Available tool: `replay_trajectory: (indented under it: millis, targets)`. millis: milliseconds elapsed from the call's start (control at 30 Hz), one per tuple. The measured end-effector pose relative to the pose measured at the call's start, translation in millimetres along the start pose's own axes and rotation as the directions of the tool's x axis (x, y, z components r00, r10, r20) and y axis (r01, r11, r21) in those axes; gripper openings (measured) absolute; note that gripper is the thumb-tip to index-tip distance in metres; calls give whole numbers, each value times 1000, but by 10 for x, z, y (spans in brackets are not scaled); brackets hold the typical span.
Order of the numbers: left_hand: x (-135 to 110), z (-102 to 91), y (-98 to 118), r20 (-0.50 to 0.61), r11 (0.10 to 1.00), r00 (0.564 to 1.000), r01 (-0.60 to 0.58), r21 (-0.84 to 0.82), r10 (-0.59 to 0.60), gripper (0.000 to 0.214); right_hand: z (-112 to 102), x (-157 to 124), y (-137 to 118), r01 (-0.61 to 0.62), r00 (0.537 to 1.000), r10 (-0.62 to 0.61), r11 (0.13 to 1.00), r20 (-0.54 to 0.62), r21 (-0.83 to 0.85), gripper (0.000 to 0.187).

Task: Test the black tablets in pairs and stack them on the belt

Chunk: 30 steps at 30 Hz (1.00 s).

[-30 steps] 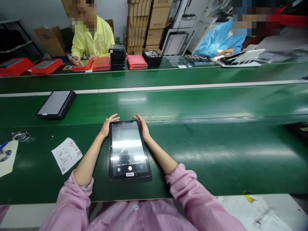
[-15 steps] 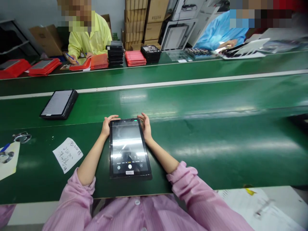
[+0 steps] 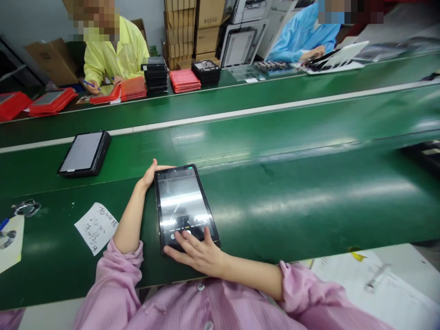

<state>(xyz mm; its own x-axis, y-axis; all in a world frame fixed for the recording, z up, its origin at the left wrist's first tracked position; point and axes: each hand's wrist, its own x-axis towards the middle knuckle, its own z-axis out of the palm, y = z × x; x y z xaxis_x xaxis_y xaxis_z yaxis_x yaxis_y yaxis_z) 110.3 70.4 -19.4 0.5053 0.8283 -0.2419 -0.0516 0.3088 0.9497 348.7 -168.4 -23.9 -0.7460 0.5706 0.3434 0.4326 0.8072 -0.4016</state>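
A black tablet [image 3: 182,197] with a camera screen showing is tilted slightly in front of me. At its upper left corner my left hand [image 3: 151,174] grips the edge, thumb up at the side and fingers reaching behind the top, partly hidden. Over the lower end of the screen, my right hand [image 3: 202,256] is spread open, its fingertips at or just above the row of camera buttons; whether they touch the glass I cannot tell. A handwritten paper note [image 3: 97,228] lies on the green bench left of my left forearm.
A stack of tablets [image 3: 85,153] sits at the left on the green belt [image 3: 257,123]. Papers [image 3: 371,279] lie at the lower right, and a dark object [image 3: 422,156] at the right edge. Across the belt are two co-workers, red pouches [image 3: 185,80] and black stacked cases [image 3: 155,75].
My right hand has left the tablet's upper right edge and come down over the lower screen, fingers spread. My left hand stays at the upper left corner. The view has shifted and tilted slightly.
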Motion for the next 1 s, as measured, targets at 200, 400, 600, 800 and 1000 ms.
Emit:
replay_trajectory:
  millis: [200, 400, 600, 800, 1000]
  targets:
    - [9, -54, -27, -10, 999, 999, 39, 3, -39, 97, 90, -1, -85, 73, 984, -124, 934, -124, -349, 58]
    - [136, -55, -37, -275, 984, 947, -179, -11, 169, 91, 183, 92, -9, 183, 963, -251, 875, -97, -448, 59]
    - [193, -94, -91, -725, 932, 585, -219, 290, 363, 72, 220, 573, 639, 25, 996, -43, 978, -82, -208, 69]
    - [81, -287, -127, -894, 958, 345, -106, 267, 287, 61, -172, 1047, 1673, -326, 934, 283, 925, -219, -195, 56]
    - [-226, -803, 77, -963, 983, 208, -102, 150, 169, 61, -247, 818, 1744, -444, 816, 241, 844, -525, -302, 74]
